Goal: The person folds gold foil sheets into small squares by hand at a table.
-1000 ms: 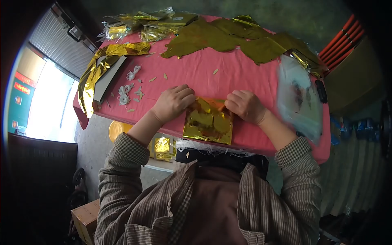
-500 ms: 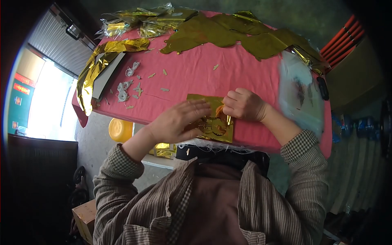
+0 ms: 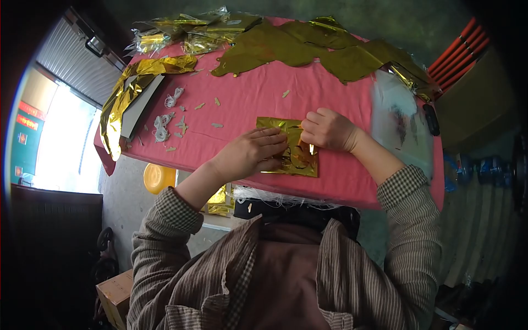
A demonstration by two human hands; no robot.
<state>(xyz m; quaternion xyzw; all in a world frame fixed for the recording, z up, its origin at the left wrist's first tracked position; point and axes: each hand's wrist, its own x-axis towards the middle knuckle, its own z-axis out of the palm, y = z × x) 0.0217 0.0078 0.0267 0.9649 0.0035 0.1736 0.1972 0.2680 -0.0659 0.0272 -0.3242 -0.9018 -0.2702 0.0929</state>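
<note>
A square gold foil sheet [image 3: 301, 159] lies on the pink cloth [image 3: 242, 93] near the table's front edge, with a dark curved outline on its lower part. My left hand [image 3: 253, 152] rests flat over the sheet's left side, fingers stretched out. At the sheet's upper right edge is my right hand [image 3: 325, 131], its fingers curled together; what they pinch, if anything, is hidden. White string bundles [image 3: 161, 127] and several small pale strips [image 3: 217, 125] lie to the left.
Large gold foil pieces [image 3: 286, 47] and clear-wrapped packets [image 3: 203, 36] line the far edge. A clear plastic stack [image 3: 404, 121] sits at the right, beside a black object [image 3: 431, 120]. A white board [image 3: 142, 105] under foil lies at the left. A yellow bowl [image 3: 158, 178] is below the table.
The gold sheet has moved away from the front edge, farther onto the cloth. My left hand now lies flatter on it, and my right hand has moved slightly up.
</note>
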